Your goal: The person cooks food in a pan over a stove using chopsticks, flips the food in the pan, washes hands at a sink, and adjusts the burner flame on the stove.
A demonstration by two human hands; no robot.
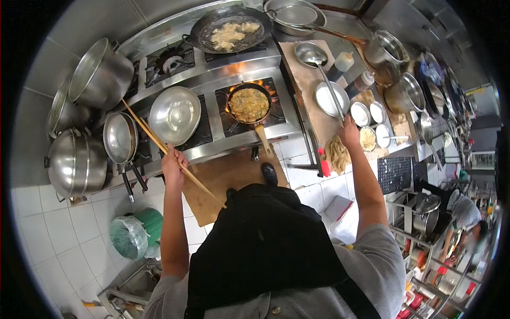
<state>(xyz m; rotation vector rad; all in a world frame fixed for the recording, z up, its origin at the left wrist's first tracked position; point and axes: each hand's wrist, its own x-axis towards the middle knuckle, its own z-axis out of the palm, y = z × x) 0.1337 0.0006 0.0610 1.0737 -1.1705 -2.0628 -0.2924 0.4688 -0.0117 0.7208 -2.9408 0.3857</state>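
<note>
My left hand [173, 166] is closed around a pair of long wooden chopsticks [144, 126], which slant from upper left to lower right in front of the stove. My right hand [349, 134] grips the end of a long-handled metal ladle [311, 53]. The ladle's bowl lies over the board on the side counter, and its handle crosses a white bowl [325, 100]. On a lit burner, a small frying pan [260, 130] holds a browned, egg-like round [248, 105]. A large wok [200, 38] behind it holds oil and a pale, lacy frying piece [234, 35].
An empty metal bowl-shaped pan [175, 116] sits on the stove's left. Large pots [102, 73] crowd the far left. Squeeze bottles [341, 65], small white cups [360, 114] and a cloth [337, 154] are at right. Another person [466, 212] bends at the far right.
</note>
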